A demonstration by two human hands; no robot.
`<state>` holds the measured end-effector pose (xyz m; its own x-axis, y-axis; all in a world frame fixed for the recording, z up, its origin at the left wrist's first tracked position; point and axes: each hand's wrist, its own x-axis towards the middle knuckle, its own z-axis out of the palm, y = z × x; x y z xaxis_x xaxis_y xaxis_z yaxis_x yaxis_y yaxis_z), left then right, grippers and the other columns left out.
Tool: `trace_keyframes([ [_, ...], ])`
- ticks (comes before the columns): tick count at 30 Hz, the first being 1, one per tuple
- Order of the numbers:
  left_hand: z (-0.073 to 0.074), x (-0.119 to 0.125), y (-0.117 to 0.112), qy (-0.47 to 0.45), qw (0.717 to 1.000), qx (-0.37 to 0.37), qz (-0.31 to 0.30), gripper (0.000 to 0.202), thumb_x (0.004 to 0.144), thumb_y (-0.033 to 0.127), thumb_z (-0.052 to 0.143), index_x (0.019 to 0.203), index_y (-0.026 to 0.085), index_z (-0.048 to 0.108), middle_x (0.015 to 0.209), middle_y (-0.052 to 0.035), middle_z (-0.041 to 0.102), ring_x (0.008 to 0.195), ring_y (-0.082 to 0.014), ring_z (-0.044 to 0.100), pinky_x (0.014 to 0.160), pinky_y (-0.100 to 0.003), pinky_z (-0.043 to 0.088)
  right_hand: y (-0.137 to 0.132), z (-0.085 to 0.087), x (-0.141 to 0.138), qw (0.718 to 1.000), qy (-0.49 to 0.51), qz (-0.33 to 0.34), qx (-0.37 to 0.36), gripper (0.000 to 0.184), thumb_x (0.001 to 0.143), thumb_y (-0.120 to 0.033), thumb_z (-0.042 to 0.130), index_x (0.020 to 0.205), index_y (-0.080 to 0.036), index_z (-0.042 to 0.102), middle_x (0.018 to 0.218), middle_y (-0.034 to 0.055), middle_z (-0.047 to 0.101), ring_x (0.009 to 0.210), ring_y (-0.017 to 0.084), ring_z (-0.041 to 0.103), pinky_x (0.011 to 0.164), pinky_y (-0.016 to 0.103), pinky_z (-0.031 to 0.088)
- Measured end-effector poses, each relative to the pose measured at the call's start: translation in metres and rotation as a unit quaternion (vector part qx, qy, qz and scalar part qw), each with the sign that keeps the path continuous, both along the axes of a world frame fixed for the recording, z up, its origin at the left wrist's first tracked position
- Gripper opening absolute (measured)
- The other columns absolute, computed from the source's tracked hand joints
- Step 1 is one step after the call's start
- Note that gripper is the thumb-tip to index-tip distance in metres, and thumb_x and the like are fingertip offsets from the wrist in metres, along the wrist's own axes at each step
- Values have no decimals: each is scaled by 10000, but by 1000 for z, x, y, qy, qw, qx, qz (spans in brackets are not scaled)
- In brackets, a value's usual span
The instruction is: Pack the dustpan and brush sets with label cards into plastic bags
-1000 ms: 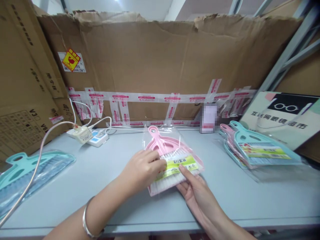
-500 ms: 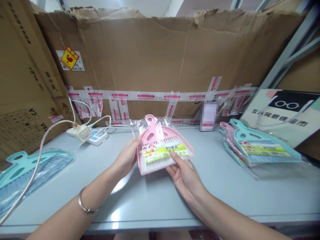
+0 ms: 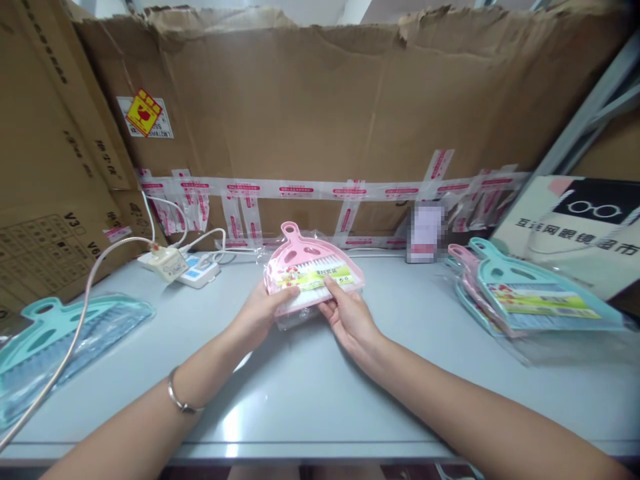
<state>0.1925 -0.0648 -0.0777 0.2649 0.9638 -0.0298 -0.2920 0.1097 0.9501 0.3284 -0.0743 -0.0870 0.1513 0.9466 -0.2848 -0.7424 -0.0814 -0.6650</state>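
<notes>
A pink dustpan and brush set (image 3: 305,255) in a clear plastic bag is held between my two hands above the table. White bristles and a green and yellow printed label show on its front, with the handle hole pointing away from me. My left hand (image 3: 263,310) is closed on its lower left corner, thumb on top of the label. On the lower right edge, my right hand (image 3: 350,320) grips the set, its thumb pressed on the label and its fingers underneath.
Bagged pink and turquoise dustpan sets (image 3: 540,287) lie stacked on the right. Another turquoise set (image 3: 75,340) lies left, crossed by a cable (image 3: 83,313). A power strip (image 3: 200,270), a phone (image 3: 425,233) and a large cardboard box (image 3: 310,107) stand at the back.
The pink set has moved slightly left and away from me and tipped flatter. My left thumb has come onto its front. The view has shifted a little.
</notes>
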Motion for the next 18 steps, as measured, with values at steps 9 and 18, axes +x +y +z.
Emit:
trace_keyframes([
  [9, -1, -11, 12, -1, 1000, 0, -5, 520, 646, 180, 747, 1137, 129, 581, 1039, -111, 690, 885, -226, 663, 848, -316, 510, 11, 1, 34, 979, -144, 128, -70, 186, 875, -255, 526, 878, -84, 598, 647, 97, 699, 548, 136, 666, 510, 191, 558],
  [18, 3, -22, 21, 23, 999, -44, 5, 521, 636, 169, 744, 1122, 70, 583, 994, -146, 697, 918, -242, 659, 849, -320, 515, 13, 1, 58, 860, -418, 294, -8, 641, 810, -635, 428, 392, -150, 444, 259, -34, 333, 244, 22, 252, 288, 161, 179],
])
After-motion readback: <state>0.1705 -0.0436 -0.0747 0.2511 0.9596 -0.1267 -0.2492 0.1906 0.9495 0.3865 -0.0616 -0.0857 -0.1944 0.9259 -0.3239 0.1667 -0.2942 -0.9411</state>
